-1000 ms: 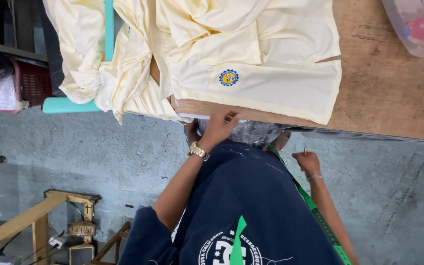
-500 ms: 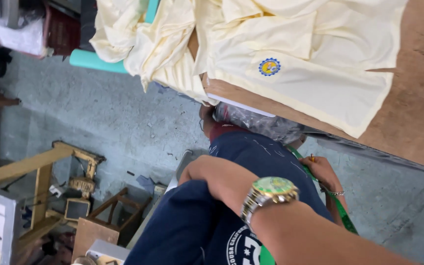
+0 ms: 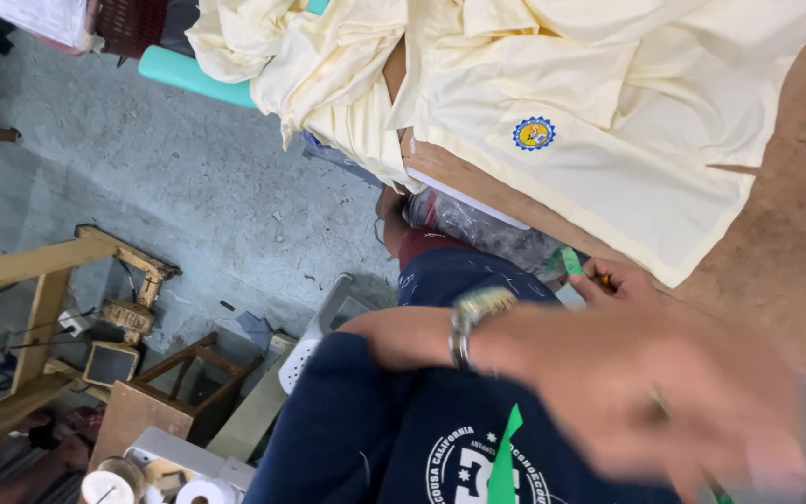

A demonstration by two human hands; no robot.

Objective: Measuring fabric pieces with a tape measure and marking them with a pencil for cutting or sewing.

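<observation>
**Blurred hand over the lap, pale shirts on the desk**

Head view: the left hand (image 3: 673, 392), with a metal wristwatch (image 3: 471, 322) on its wrist, sweeps across the lower right of the picture, so blurred that I cannot tell whether it is spread or holding anything. The right hand (image 3: 613, 280) sits just below the edge of the wooden desk (image 3: 795, 233), fingers curled and pinching a small green piece (image 3: 571, 261), with something orange showing between the fingers. A green strap (image 3: 506, 457) runs down the person's navy shirt (image 3: 375, 439). On the desk lies a pale yellow shirt (image 3: 627, 140) with a round blue and yellow badge (image 3: 534, 133); more yellow cloth (image 3: 328, 65) hangs bunched over the desk's corner. Below, a grey concrete floor (image 3: 170, 187) carries a wooden frame (image 3: 58, 280).
</observation>
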